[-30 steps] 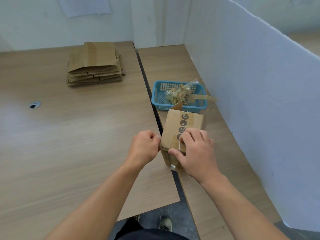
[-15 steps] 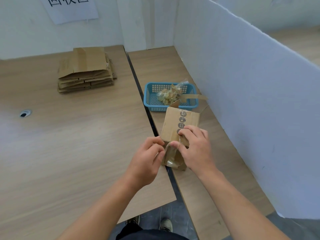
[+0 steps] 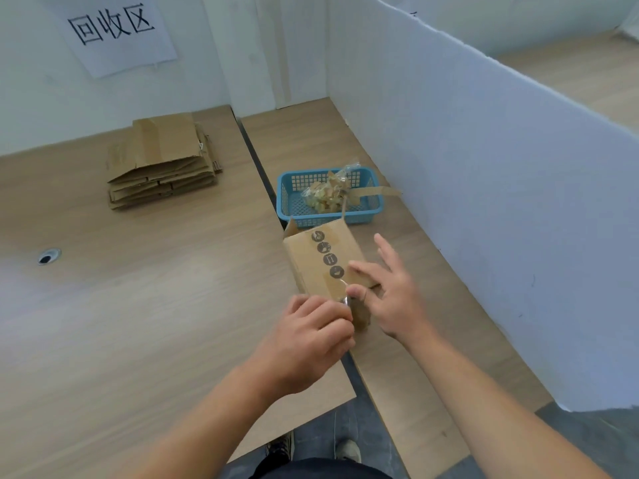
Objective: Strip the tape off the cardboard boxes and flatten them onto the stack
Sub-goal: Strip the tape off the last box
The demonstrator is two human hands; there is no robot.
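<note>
The box [image 3: 320, 267] lies at the centre of the frame on the right-hand counter [image 3: 408, 371], beside the dark gap that parts it from the wider counter on the left. Its long side runs away from the person and its far end reaches just below the basket [image 3: 377, 206]. A row of four round dark symbols runs along its top, and a small flap stands up at the far left corner.

The left hand [image 3: 311, 337] sits at the box's near end, fingers curled, its grip closed on a shiny strip of clear tape [image 3: 344, 299] that leads to the box's top edge. The right hand [image 3: 392, 295] is spread open over the box's near right part. Its fingers are straight, the forefinger lies on the top face and the thumb tip presses beside the tape. Its grip holds nothing.

The blue basket holds a wad of crumpled tape [image 3: 323, 198], and a brown strip hangs over its right rim. The stack [image 3: 162, 164] of flattened cardboard lies in the upper left of the frame, well apart from the box. Above it a paper sign [image 3: 117, 32] with three characters hangs on the wall. A white partition [image 3: 484, 202] lines the right side of the frame.
</note>
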